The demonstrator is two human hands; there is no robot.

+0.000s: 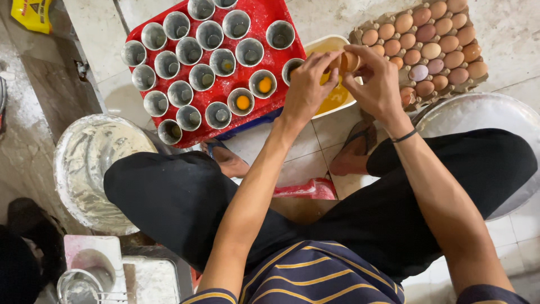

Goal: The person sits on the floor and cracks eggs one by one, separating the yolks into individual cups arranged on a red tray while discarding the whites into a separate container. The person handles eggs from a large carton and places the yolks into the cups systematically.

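A: Squatting on a pale tiled floor (315, 152), grimy at left. Red tray (264, 14) of metal cups (209, 35) upper centre, egg carton (427, 48) upper right.

B: Yep, left hand (306, 87) and right hand (378, 84) both pinching one brown egg (349, 61) over the yolk-filled bowl (332, 101), top centre. Floury basin (90, 163) at left.

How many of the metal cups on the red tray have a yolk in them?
2 show one clearly: both cups sit in the tray's near row, side by side. The cup beside the left hand is partly hidden, so cannot tell.
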